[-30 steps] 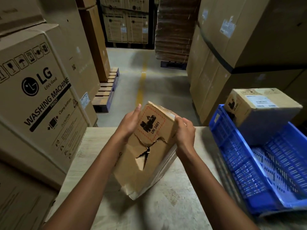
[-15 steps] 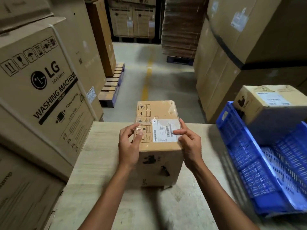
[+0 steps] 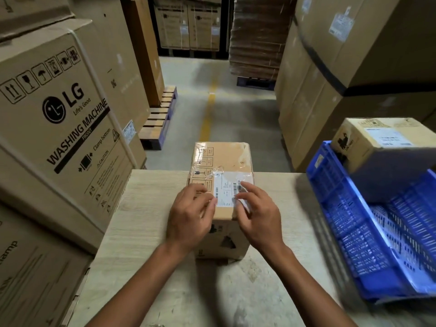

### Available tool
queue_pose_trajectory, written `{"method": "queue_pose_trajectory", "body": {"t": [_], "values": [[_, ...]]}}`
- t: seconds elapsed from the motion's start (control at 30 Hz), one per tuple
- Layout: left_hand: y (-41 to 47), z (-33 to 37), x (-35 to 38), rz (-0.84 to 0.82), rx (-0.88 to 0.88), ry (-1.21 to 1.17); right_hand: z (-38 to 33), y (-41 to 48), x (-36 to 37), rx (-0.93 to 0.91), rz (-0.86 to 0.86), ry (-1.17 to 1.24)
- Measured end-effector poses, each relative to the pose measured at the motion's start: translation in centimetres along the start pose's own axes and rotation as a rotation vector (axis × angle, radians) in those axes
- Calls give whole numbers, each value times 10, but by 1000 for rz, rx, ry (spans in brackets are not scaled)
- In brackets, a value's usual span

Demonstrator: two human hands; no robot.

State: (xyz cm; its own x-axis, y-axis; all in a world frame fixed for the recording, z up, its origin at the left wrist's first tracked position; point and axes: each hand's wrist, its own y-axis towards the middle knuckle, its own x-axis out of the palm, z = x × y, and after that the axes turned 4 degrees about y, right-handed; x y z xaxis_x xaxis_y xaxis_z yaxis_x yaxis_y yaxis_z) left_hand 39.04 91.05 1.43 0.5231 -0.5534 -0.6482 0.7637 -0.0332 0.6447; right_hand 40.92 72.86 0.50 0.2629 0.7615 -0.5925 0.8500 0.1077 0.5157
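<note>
Fingers [image 3: 250,189] of the right hand [image 3: 258,215] and the left hand [image 3: 188,215] are spread loosely, nothing is clasped; the box [image 3: 223,159] stands directly under them; its label [image 3: 225,192], between both fingertips, is best smoothed gently outward.

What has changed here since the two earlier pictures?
The box was turned from tilted, torn side showing, to standing on the table, label up. The left hand and right hand let go of its sides and now touch its top at the label. The blue crate and the second box in it stayed.
</note>
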Motion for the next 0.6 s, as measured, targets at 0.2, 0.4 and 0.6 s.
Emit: {"method": "queue_pose_trajectory", "body": {"t": [0.2,0.4,0.6], "values": [[-8,6,14,-79,36,76,5,-8,5,-146,43,-80],[-14,4,19,3,56,153,14,-18,17,-270,39,-114],[12,2,10,-161,91,125,3,14,0,-249,-146,-303]]}}
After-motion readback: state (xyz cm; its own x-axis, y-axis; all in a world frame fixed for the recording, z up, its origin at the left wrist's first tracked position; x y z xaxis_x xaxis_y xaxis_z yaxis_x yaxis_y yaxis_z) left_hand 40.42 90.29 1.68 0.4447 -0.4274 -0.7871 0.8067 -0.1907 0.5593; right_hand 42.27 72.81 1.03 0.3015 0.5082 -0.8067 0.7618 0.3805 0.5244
